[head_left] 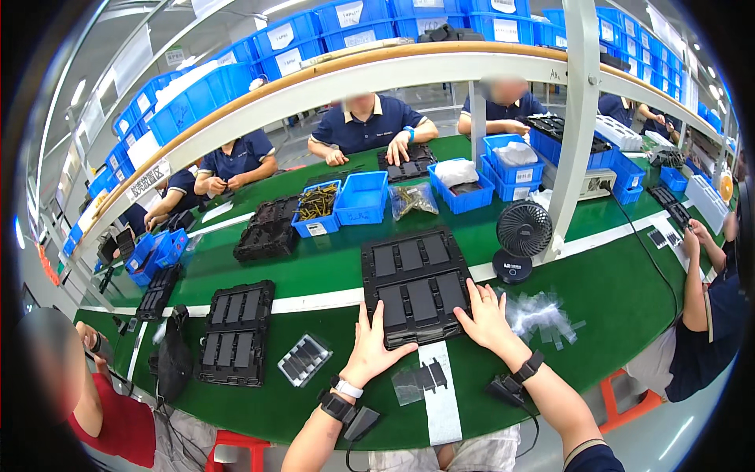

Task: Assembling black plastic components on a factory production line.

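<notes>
A black plastic tray (pixel 413 287) with flat dark rectangular pieces in its slots lies on the green table in front of me. My left hand (pixel 373 346) touches its near left corner, fingers stretched along the side and thumb by the near edge. At the near right corner rests my right hand (pixel 486 318), its fingers spread against the tray. Neither hand is closed around anything. Between my forearms, small black strips (pixel 432 376) and a piece of clear film (pixel 406 387) lie across a white paper strip (pixel 442 413).
A small black fan (pixel 522 232) stands beyond my right hand, near clear film pieces (pixel 543 316). To the left are a clear pack of black strips (pixel 304 360) and another black tray (pixel 236 332). Blue bins (pixel 362 198) stand farther back; co-workers sit around the table.
</notes>
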Tool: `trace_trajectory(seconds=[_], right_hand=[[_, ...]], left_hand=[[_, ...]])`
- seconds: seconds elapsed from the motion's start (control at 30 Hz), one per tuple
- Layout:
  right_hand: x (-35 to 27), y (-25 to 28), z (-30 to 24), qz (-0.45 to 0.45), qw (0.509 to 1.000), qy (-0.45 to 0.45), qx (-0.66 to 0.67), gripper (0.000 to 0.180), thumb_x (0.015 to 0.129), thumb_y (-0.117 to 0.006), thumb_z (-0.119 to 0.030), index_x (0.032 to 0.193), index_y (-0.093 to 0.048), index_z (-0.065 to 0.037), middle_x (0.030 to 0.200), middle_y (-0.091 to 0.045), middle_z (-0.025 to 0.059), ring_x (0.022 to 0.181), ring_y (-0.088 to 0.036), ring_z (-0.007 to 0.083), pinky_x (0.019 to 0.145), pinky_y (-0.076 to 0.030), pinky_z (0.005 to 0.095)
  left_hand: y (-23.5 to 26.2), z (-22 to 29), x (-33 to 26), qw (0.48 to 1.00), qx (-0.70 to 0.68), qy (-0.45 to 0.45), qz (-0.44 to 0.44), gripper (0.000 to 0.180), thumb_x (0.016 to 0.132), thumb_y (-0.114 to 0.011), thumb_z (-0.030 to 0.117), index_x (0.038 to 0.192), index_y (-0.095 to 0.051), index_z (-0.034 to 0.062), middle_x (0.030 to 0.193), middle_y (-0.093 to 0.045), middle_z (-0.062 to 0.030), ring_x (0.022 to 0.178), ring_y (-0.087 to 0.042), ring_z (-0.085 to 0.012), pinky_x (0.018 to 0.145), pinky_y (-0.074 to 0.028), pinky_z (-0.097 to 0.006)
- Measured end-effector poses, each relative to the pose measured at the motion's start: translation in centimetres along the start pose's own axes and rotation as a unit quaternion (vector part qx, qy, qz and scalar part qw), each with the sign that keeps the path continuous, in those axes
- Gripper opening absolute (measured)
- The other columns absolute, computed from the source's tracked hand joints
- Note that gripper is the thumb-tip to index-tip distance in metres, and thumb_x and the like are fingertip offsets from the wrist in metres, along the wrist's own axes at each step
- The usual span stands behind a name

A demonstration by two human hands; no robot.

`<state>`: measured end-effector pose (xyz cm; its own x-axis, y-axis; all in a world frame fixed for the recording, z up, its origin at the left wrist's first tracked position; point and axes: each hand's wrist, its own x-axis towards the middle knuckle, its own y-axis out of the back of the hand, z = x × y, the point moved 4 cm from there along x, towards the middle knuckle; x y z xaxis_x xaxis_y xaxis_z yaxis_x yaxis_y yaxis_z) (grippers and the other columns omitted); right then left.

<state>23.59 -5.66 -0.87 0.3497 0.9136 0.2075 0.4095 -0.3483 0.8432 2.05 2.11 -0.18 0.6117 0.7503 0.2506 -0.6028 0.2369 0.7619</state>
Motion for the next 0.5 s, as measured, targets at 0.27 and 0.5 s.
trace_trajectory(seconds=[0.27, 0.5], right_hand=[[-0.01, -0.10, 0.02, -0.013, 1.000, -0.010, 0.012, 0.069, 0.085, -0.048, -0.040, 0.137, -0.022, -0.002, 0.132, -0.033, 0.0242, 0.128, -0.023, 0.0410, 0.103, -0.010, 0.0596], [-0.12, -0.10, -0.06, -0.008, 1.000, -0.004, 0.003, 0.070, 0.085, -0.047, -0.041, 0.137, -0.022, -0.001, 0.130, -0.035, 0.0258, 0.127, -0.025, 0.0410, 0.101, -0.012, 0.0613]], left_hand=[[0.21, 0.23, -0.14, 1.000, 0.006, 0.014, -0.012, 0.108, 0.063, -0.074, 0.048, 0.137, -0.015, -0.0033, 0.139, -0.006, -0.0337, 0.130, -0.014, -0.0459, 0.105, -0.015, -0.050], [-0.13, -0.08, -0.14, 1.000, -0.001, 0.003, -0.011, 0.109, 0.064, -0.074, 0.049, 0.137, -0.013, -0.0029, 0.139, -0.005, -0.0341, 0.130, -0.013, -0.0472, 0.105, -0.016, -0.052]])
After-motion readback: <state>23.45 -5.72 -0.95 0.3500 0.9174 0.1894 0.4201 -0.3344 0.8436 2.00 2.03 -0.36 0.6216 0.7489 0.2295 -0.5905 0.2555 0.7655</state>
